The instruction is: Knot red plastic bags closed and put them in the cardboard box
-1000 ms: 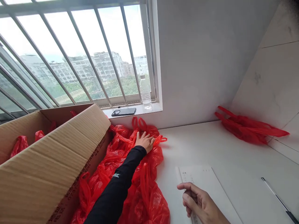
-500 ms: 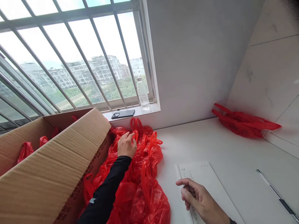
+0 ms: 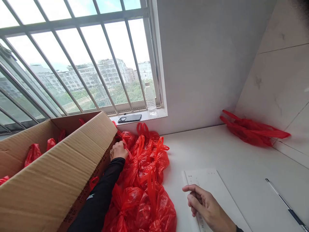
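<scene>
My left hand, in a black sleeve, reaches in between the cardboard box and a pile of tied red plastic bags. Its fingers are bent down and closed on a red plastic bag beside the box wall; the fingertips are partly hidden. More knotted bags with loop handles lie to the right of that hand and in front of it. Over the notepad, which has handwriting on it, my right hand hovers with the index finger stretched out and the others loosely curled. It holds nothing.
An open cardboard box with red bags inside stands at the left. On the sill are a phone and a clear bottle. A pen and a flat red bag lie at the right.
My left hand has moved left and slightly down, from above the bags to beside the box, closing on a bag. My right hand stays over the notepad. The view has shifted slightly.
</scene>
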Tool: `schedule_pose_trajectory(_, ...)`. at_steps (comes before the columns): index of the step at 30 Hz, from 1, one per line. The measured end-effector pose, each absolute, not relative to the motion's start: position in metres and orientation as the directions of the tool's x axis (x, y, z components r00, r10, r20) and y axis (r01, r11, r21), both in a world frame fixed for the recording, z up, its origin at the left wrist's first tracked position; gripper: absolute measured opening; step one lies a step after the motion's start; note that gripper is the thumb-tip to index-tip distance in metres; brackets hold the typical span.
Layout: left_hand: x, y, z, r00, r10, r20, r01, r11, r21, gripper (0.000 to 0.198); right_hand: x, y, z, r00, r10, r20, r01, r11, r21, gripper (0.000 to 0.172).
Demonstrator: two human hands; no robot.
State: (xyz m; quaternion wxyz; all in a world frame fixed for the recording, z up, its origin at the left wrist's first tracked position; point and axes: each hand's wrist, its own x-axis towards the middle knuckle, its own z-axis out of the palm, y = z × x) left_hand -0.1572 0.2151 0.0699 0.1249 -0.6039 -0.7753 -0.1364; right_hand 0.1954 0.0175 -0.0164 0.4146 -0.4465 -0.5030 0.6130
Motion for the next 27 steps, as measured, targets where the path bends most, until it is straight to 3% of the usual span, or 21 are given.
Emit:
schedule_pose_trajectory(6, -0.144, 0.208, 0.096, -0.191, 0.845, 0.5, 0.981, 0.142, 0.136, 0.037, 0.197, 0.016, -0.019, -0.27, 0.956, -0.112, -0.064, -0.134, -0.989, 0.048)
schedule_pose_trajectory(14, -0.053, 0.126, 0.127, -0.051, 0.786, 0.616, 0.959, -0.132, 0.249, 0.029, 0.195, 0.011, -0.012, -0.155, 0.988, -0.009, -0.23, -0.045, -0.972, 0.049)
schedule_pose_trajectory(16, -0.022, 0.087, 0.116, 0.105, 0.814, 0.572, 0.865, -0.359, 0.351, 0.027, 0.194, 0.009, -0.008, -0.078, 0.997, 0.026, -0.285, 0.003, -0.958, 0.06)
schedule_pose_trajectory(19, 0.009, 0.046, 0.096, 0.372, 0.842, 0.392, 0.737, -0.524, 0.427, 0.031, 0.194, 0.007, -0.003, -0.003, 1.0, 0.023, -0.291, 0.022, -0.957, 0.074)
schedule_pose_trajectory(23, 0.007, 0.047, 0.082, 0.365, 0.892, 0.267, 0.77, -0.45, 0.453, 0.041, 0.199, 0.01, -0.001, 0.03, 1.0, 0.001, -0.221, 0.008, -0.975, 0.052)
schedule_pose_trajectory(27, -0.012, 0.07, 0.077, 0.388, 0.912, 0.134, 0.862, -0.411, 0.296, 0.047, 0.204, 0.014, -0.005, 0.034, 0.999, 0.013, -0.234, 0.021, -0.972, 0.051)
